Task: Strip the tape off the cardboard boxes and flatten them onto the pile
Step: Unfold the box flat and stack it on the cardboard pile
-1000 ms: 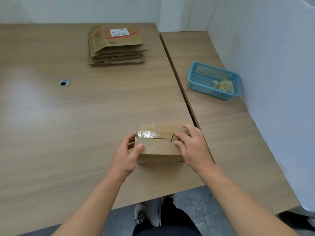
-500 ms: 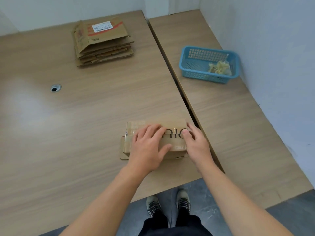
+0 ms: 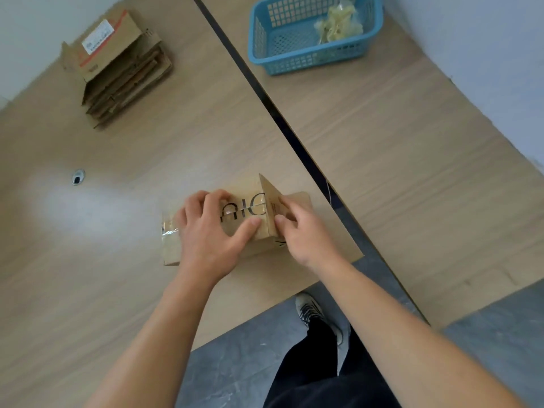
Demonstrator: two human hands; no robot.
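Observation:
A small brown cardboard box (image 3: 259, 201) with black lettering lies near the front edge of the left table. Clear tape (image 3: 169, 231) shines on its left end. My left hand (image 3: 212, 231) lies on top of the box, fingers curled over its far edge and thumb pressed on the top. My right hand (image 3: 300, 231) pinches an end flap (image 3: 269, 198) at the box's right side, and that flap stands up. The pile of flattened boxes (image 3: 117, 63) lies at the far left, its top sheet bearing a white label.
A blue plastic basket (image 3: 309, 57) with crumpled tape inside sits on the right table by the wall. A dark gap (image 3: 265, 104) runs between the two tables. A cable hole (image 3: 78, 176) is set in the left table. My legs and shoe show below the table edge.
The box was turned over so its lettered face is up. My left hand moved onto its top. My right hand has lifted the right end flap. The camera tilted and moved closer.

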